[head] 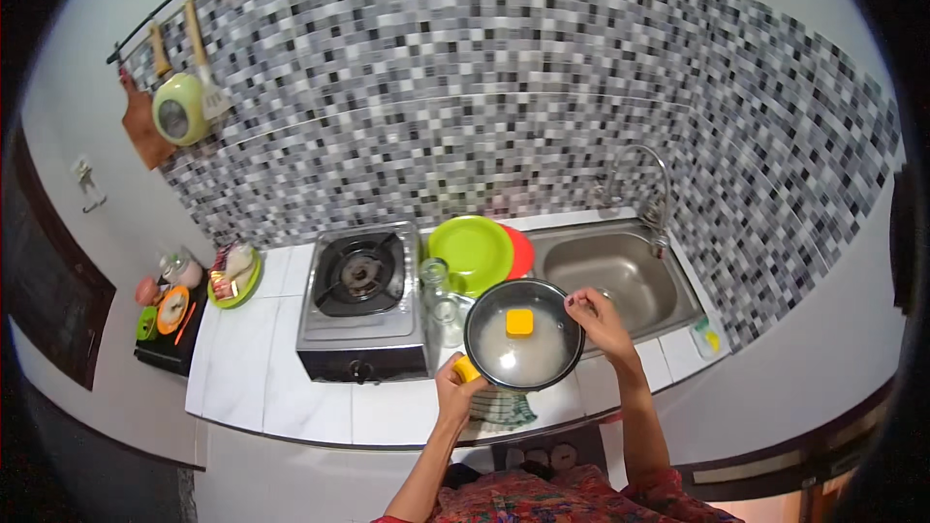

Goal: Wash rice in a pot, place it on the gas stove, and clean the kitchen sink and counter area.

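Observation:
Before me is a dark-rimmed pan [482, 372] under a glass lid [546, 350] with a square yellow knob [519, 322]. Something whitish shows through the glass; I cannot tell what it is. My left hand [455, 394] is wrapped around the pan's yellow handle [466, 369]. At the pan's right rim, the curled fingers of my right hand [599, 318] grip the edge. A green and white striped cloth [503, 407] lies on the counter below the pan, partly hidden by it.
Left of the pan stands a single-burner gas stove [361, 283], with glasses [438, 290] beside it. Behind are a green plate [471, 250] and a red one [520, 250]. A steel sink [617, 283] with a curved faucet [657, 196] is on the right. Packaged food fills a plate [234, 298] far left.

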Tool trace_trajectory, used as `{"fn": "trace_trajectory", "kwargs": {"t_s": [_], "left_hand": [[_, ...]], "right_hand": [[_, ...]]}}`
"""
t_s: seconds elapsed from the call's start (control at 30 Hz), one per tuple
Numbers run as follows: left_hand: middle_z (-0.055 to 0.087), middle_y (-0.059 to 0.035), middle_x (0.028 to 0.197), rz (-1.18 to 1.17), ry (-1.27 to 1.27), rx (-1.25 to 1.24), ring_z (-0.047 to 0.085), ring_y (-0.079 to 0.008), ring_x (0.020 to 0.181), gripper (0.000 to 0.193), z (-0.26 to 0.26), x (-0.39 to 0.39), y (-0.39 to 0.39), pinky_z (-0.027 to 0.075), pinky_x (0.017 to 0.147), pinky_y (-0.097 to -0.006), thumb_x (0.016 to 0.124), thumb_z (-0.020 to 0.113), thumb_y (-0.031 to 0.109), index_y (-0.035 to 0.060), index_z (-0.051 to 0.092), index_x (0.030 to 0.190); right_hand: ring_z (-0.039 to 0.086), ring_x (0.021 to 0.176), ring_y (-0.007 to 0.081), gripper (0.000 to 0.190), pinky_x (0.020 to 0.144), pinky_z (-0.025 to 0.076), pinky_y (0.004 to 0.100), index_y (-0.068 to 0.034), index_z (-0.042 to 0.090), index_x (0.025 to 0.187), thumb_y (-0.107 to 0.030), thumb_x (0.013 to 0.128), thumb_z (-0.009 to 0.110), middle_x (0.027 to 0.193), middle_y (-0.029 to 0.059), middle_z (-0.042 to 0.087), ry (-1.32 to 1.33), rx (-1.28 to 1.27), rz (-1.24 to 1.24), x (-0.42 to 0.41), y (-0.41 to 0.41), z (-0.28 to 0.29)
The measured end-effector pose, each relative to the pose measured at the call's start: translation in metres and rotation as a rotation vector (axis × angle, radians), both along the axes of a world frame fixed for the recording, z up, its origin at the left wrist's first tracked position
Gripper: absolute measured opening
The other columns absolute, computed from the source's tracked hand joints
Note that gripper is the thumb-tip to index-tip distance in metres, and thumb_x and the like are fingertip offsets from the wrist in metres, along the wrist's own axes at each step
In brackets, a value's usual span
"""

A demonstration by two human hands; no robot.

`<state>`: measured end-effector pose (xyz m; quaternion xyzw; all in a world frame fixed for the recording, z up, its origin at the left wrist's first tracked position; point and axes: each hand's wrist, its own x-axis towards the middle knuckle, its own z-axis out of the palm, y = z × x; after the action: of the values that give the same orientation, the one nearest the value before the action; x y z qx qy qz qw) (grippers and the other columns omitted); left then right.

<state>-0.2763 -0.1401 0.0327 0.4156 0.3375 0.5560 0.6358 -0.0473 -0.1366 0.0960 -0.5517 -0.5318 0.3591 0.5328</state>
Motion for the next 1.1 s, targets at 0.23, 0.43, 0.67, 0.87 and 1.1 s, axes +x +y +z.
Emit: {"fn": "trace_trajectory", "kwargs": {"t_s": [0.23,0.43,0.67,0.87,1.1], "left_hand": [[0.048,0.0015,0.062,0.178,0.023,0.062,0.045,-0.0065,0.054,0.022,0.037,-0.097,0.048,0.036,0.05,-0.0184,0.05,0.055,-0.005,0.005,0.045,0.067],[0.047,0.0026,0.062,0.235,0.089,0.112,0.045,-0.0062,0.056,0.024,0.044,-0.173,0.109,0.035,0.052,-0.0174,0.05,0.054,-0.005,0.0048,0.046,0.07],[0.05,0.0002,0.063,0.224,0.082,0.197,0.046,-0.0085,0.056,0.025,0.045,-0.227,0.177,0.037,0.052,-0.0193,0.05,0.052,-0.005,0.0018,0.05,0.074],[0.049,-0.0005,0.062,0.222,0.057,0.214,0.045,-0.0084,0.053,0.021,0.036,-0.234,0.216,0.036,0.048,-0.0191,0.051,0.05,-0.006,0.0037,0.047,0.069],[0.049,-0.0007,0.063,0.175,0.051,0.179,0.046,-0.0103,0.055,0.023,0.021,-0.236,0.239,0.038,0.053,-0.02,0.049,0.049,-0.006,0.0034,0.047,0.07]], "right_hand": [[0.044,0.069,0.0082,0.021,0.063,0.035,0.0204,-0.001,0.05,0.074,-0.022,0.075,0.056,0.071,0.0014,0.049,-0.065,0.135,0.116,-0.1,0.084,0.027],[0.043,0.066,0.0075,0.025,0.061,0.034,0.0202,-0.002,0.052,0.073,-0.026,0.074,0.057,0.069,-0.0002,0.049,-0.006,0.048,0.141,-0.177,0.152,0.034],[0.036,0.057,0.0059,0.029,0.051,0.03,0.0203,-0.005,0.048,0.067,-0.031,0.072,0.058,0.062,-0.0032,0.042,0.05,-0.003,0.1,-0.237,0.222,0.032],[0.035,0.056,0.0073,0.035,0.049,0.03,0.0222,-0.006,0.044,0.06,-0.036,0.07,0.06,0.057,-0.0024,0.04,-0.018,0.008,0.011,-0.245,0.269,0.017],[0.035,0.055,0.0084,0.037,0.05,0.03,0.0231,-0.006,0.044,0.059,-0.037,0.069,0.06,0.056,-0.0011,0.039,-0.021,-0.015,-0.017,-0.25,0.282,0.014]]}}
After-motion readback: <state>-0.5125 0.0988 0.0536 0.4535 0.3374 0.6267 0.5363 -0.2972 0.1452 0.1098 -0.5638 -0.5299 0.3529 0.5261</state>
